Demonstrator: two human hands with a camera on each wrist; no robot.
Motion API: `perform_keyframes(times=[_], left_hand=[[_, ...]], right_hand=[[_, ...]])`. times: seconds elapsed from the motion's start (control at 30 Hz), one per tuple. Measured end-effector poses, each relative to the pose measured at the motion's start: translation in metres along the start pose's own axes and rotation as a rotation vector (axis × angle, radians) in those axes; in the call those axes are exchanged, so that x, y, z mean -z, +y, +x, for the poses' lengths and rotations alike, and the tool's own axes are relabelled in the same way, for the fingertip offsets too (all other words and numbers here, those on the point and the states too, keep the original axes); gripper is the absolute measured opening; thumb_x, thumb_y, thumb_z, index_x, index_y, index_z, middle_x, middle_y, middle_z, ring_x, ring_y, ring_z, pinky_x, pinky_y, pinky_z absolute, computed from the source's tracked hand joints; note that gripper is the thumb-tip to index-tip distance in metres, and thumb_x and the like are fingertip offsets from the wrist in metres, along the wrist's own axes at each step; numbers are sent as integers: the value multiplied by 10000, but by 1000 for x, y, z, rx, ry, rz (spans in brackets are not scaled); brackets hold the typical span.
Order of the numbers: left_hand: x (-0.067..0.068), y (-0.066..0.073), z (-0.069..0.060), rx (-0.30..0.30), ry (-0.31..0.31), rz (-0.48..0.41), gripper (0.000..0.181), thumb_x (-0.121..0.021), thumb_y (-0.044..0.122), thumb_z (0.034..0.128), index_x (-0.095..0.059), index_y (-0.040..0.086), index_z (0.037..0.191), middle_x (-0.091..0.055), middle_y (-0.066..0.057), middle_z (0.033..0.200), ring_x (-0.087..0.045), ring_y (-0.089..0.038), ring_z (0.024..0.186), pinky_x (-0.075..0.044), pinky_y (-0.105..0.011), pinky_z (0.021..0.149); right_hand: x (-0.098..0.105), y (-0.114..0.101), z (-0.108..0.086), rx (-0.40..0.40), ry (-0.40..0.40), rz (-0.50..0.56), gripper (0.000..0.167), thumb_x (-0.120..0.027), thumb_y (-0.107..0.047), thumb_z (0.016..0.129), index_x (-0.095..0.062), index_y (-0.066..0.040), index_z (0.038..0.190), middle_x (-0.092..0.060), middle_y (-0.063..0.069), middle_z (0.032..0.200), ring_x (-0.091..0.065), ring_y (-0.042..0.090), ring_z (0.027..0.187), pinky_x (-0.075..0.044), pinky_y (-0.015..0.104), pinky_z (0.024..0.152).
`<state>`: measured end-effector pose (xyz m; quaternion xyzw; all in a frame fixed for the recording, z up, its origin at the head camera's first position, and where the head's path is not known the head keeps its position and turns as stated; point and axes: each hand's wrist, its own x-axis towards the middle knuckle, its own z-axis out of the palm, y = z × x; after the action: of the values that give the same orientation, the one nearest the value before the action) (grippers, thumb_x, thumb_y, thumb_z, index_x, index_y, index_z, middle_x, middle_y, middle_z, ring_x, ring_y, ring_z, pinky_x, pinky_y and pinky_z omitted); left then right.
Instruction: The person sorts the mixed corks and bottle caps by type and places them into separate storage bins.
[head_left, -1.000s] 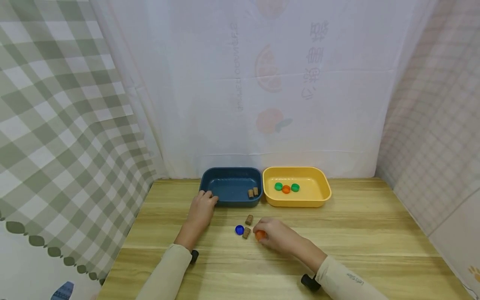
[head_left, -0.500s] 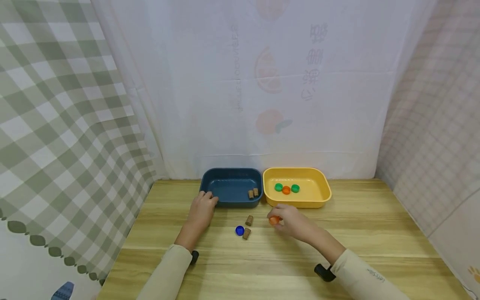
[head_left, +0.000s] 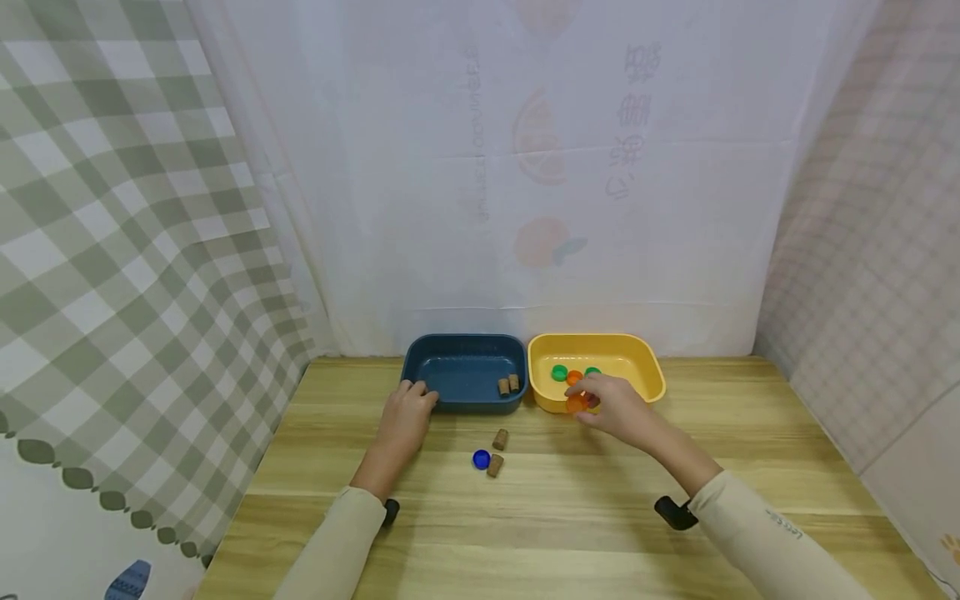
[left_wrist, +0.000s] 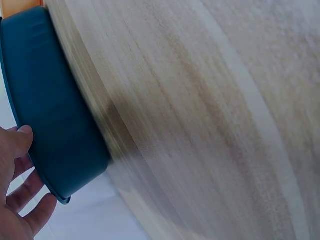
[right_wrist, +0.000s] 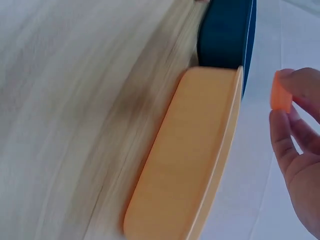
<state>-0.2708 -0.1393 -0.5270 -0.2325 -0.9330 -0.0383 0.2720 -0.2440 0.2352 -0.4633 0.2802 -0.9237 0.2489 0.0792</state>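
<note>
Dark blue tray [head_left: 465, 379] and yellow tray [head_left: 630, 375] set side by side, blue to the left, at the far side of a wood-grain table [head_left: 480, 542].

The near left corner of the blue tray's rim is gripped by the left hand [head_left: 402, 417]; in the left wrist view the thumb is seen against the outer wall, with the fingers spread around the corner. An orange cap [head_left: 576, 404] is pinched between thumb and fingers of the right hand [head_left: 618, 410]; it is held aloft at the yellow tray's near edge. In the right wrist view the cap is seen clear of the tray.

Inside the yellow tray, left half: two green caps [head_left: 559, 373], with a second orange cap [head_left: 574, 377] between them. The right-hand green one is partly hidden by the fingers. Inside the blue tray, right end: two corks [head_left: 503, 387], placed close together.

On the table, nearer than the trays and between the hands: two loose corks [head_left: 495, 465], one nearer than the other, and a blue cap [head_left: 482, 459] just left of the nearer cork.

Backdrop: white printed cloth [head_left: 420, 208] hung at the far side, green-and-white checked cloth [head_left: 135, 167] at left. Pale sleeves [head_left: 772, 533] are worn on both arms.
</note>
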Motion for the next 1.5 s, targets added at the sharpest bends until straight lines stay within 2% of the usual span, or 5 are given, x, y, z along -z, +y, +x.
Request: perform_keyframes(times=[0.2, 0.37, 0.7, 1.03, 1.5], left_hand=[[1, 1, 1, -3, 0, -1, 80, -781, 46, 892, -815, 112, 923, -661, -65, 820, -530, -243, 707, -506, -346, 611], [3, 2, 2, -5, -1, 1, 81, -779, 37, 893, -811, 107, 921, -657, -68, 817, -524, -243, 704, -507, -343, 618], [3, 2, 2, 6, -3, -3, 74, -778, 55, 898, -818, 108, 933, -673, -69, 833, -532, -240, 713, -514, -342, 627], [5, 2, 2, 8, -2, -7, 75, -772, 52, 903, -817, 105, 930, -672, -72, 833, -535, -243, 716, -519, -343, 625], [5, 2, 1, 9, -6, -22, 66, -766, 65, 909, -812, 111, 920, -661, -70, 824, -521, -237, 707, -500, -336, 607]], right_hand=[[8, 18, 4, -117, 42, 54, 284, -843, -5, 794, -755, -30, 1063, -733, 66, 973, -642, 146, 786, -577, 289, 705], [13, 33, 6, -216, 59, 62, 277, -813, -47, 822, -751, -56, 1092, -703, 83, 992, -608, 187, 813, -532, 280, 699], [23, 65, 4, -333, 68, 137, 316, -775, -140, 911, -734, -45, 1210, -695, 143, 1094, -630, 240, 898, -540, 256, 718], [34, 89, 12, -396, 27, 102, 342, -755, -183, 942, -699, 5, 1222, -691, 191, 1102, -633, 308, 968, -567, 376, 785], [36, 104, 22, -402, 7, 82, 313, -754, -143, 931, -692, 28, 1186, -693, 238, 1146, -650, 394, 1045, -579, 494, 853]])
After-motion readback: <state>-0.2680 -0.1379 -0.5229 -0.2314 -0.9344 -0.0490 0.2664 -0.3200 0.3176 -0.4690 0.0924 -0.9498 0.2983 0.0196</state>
